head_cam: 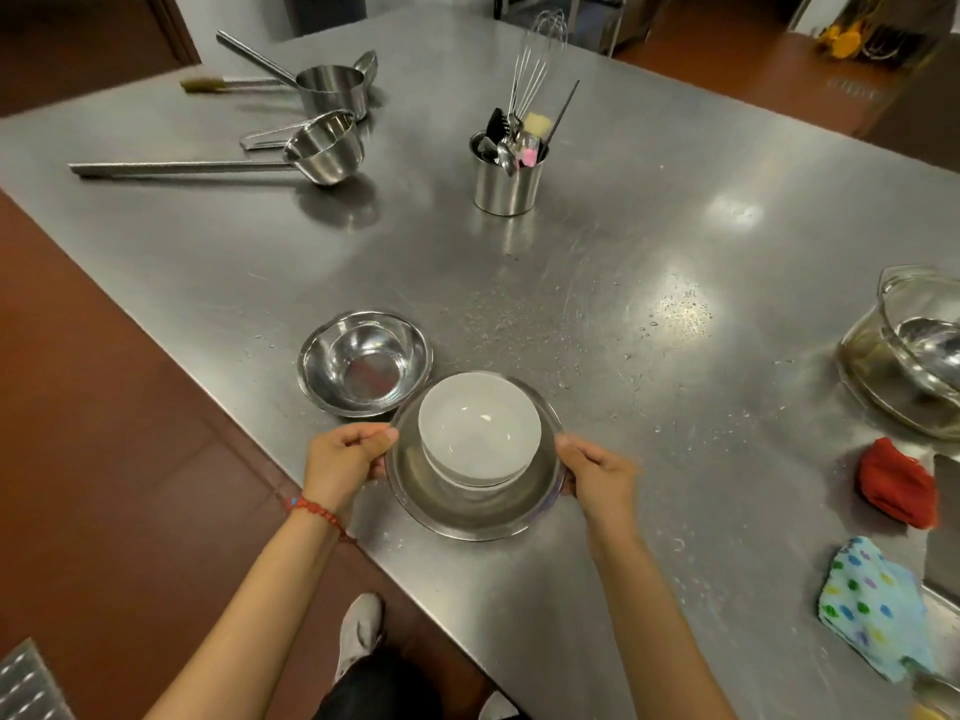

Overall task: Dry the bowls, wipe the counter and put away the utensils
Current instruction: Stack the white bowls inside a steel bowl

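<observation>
A large steel bowl (457, 504) sits near the front edge of the steel counter (649, 241), with white bowls (478, 431) stacked inside it. My left hand (345, 457) grips its left rim and my right hand (597, 478) grips its right rim. A smaller steel bowl (363, 363) stands just behind and to the left. Water droplets (524, 317) speckle the counter beyond the bowls. A steel utensil holder (506, 184) with a whisk, spoons and brushes stands farther back.
Two long-handled steel saucepans (327, 148) and a brush (202, 85) lie at the back left. A glass pot with water (914, 350) stands at the right edge, with a red cloth (896, 483) and a dotted cloth (867, 600) in front of it.
</observation>
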